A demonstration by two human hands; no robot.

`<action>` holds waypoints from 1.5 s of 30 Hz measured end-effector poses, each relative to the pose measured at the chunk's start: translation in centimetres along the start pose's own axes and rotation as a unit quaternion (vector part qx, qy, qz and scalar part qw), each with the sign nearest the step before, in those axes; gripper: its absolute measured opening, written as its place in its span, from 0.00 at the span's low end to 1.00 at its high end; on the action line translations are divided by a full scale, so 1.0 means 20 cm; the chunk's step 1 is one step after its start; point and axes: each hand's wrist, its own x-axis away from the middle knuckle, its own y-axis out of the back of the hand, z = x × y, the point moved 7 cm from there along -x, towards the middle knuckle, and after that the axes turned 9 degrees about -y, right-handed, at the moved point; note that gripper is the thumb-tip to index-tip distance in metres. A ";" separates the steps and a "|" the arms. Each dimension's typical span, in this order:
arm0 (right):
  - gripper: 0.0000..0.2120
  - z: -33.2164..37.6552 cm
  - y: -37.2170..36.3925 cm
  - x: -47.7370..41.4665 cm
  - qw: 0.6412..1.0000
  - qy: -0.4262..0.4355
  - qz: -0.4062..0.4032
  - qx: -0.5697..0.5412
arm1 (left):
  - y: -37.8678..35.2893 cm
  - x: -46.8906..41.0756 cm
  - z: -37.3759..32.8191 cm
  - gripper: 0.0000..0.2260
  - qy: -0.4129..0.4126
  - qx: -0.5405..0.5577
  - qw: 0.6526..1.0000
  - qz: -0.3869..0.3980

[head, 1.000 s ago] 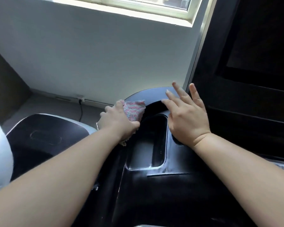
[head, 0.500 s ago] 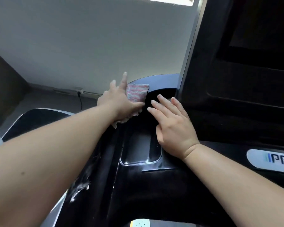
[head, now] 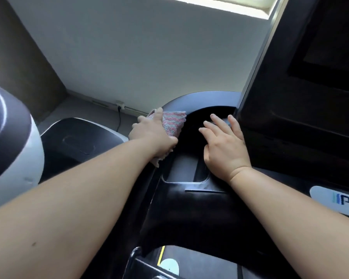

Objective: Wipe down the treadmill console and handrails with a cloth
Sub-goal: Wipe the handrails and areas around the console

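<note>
Cloth (head: pixel 172 124) pink-grey striped; console (head: pixel 189 214) glossy black; wall (head: pixel 139 57) pale grey; badge (head: pixel 336 200) white, dark lettering.

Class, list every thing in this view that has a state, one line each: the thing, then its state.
glossy black treadmill console: cloth pressed on its curved rim.
pink-and-grey striped cloth: bunched, held against that rim.
left hand: holds the cloth, pressing it down.
right hand: fingers straight, resting flat on the console.
dark console screen: unlit.
black wall cable: seemingly plugged in, hanging down.
</note>
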 end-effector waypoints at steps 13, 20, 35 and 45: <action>0.21 0.08 -0.01 0.06 0.992 0.122 0.033 -0.024 | -0.03 0.70 0.21 0.50 0.099 -0.051 0.993 -0.027; 0.26 0.09 -0.02 0.05 0.988 0.137 0.057 -0.051 | -0.06 0.95 0.28 0.46 0.149 -0.095 0.981 -0.085; 0.23 0.12 -0.10 -0.03 0.991 0.118 0.050 -0.028 | 0.04 0.05 0.08 0.45 0.066 0.142 0.988 0.009; 0.26 0.12 -0.10 -0.04 0.994 0.080 0.080 -0.012 | -0.02 0.29 0.14 0.47 0.056 0.005 0.998 -0.023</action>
